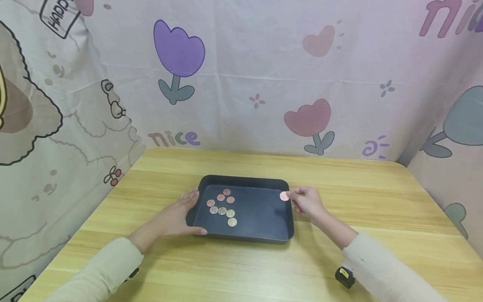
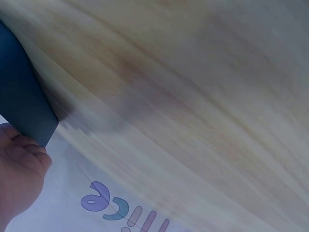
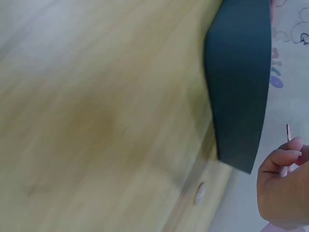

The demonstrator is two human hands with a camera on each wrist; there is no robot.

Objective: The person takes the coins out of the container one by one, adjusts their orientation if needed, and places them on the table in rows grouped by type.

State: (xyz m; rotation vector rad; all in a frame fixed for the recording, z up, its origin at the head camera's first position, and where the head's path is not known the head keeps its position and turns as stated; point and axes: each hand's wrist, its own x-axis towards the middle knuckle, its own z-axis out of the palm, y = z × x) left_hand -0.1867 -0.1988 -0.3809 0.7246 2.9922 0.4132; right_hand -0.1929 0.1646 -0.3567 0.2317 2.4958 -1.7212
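Note:
A dark rectangular baking tray (image 1: 260, 214) lies on the wooden table. Several copper-coloured coins (image 1: 220, 197) and several gold-coloured coins (image 1: 222, 211) are spread over its left half. My left hand (image 1: 175, 216) holds the tray's left end, thumb at the front rim and fingers along the side; the left wrist view has those fingers (image 2: 26, 150) against the outer wall. Over the tray's right rim, my right hand (image 1: 307, 202) pinches a copper-coloured coin (image 1: 284, 196) between thumb and fingers. Seen edge-on, that coin (image 3: 288, 132) stands above the rim in the right wrist view.
Another coin (image 3: 199, 193) lies on the table beyond the tray's right side, seen in the right wrist view. A black wrist device (image 1: 345, 277) sits under the right sleeve. Printed cloth (image 1: 241, 54) hangs behind the table (image 1: 241, 272) and along both sides.

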